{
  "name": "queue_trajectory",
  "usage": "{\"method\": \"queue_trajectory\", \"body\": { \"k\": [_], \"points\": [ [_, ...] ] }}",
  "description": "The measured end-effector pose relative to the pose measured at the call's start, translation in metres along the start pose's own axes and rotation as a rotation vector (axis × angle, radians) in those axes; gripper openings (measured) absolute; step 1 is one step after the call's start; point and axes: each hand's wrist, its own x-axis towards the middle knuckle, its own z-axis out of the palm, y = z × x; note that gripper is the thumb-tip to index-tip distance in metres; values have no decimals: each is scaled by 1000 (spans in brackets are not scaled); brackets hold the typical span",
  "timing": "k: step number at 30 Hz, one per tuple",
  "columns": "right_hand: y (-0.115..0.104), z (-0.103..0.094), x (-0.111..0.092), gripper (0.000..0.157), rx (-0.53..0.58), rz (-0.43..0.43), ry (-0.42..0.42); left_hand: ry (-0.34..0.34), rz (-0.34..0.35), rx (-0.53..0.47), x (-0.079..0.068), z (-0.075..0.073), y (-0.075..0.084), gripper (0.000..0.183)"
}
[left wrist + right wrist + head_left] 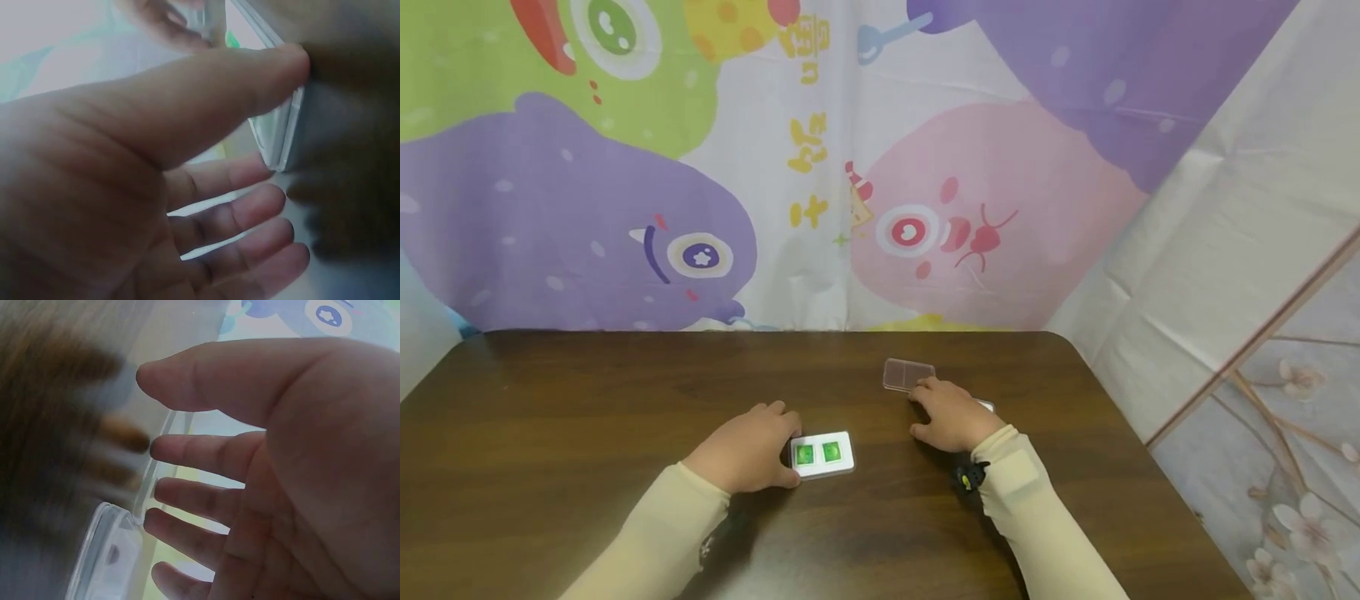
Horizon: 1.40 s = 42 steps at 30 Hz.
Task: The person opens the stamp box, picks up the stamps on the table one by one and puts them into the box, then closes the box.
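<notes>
My left hand [741,450] grips the left end of a flat white case [817,454] that lies on the table. Two green squares show on its top. In the left wrist view the thumb lies along one edge of the case [281,134], and the index fingertip meets its corner. Farther right, my right hand [953,414] has its fingers extended and thumb apart, the fingertips overlapping the right end of a clear plastic lid [901,374]. A second clear-edged case [106,556] is close by that hand, mostly hidden behind it in the head view.
The brown wooden table [587,400] has rounded far corners. Behind it hangs a cartoon-printed cloth [805,275], and a light panel with printed blossoms [1285,467] stands along the right side. A black band [972,478] is around the right wrist.
</notes>
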Motion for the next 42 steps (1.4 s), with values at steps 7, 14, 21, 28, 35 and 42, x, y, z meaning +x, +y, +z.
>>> {"method": "queue_trajectory", "body": {
  "k": [7,14,21,28,35,42],
  "points": [
    [0,-2,0,56,2,20,35,15,68,23,3,9,14,48],
    [0,-2,0,40,23,-30,67,24,142,55,1,16,29,49],
    [2,1,1,33,12,-82,106,32,142,40,-1,15,34,50],
    [2,2,1,31,56,-60,87,21,110,-10,-1,16,32,49],
    [3,3,4,29,72,-65,96,13,106,-14,-1,15,31,48],
    [2,5,4,20,87,-104,123,-8,85,-31,-1,15,31,48]
  ]
}}
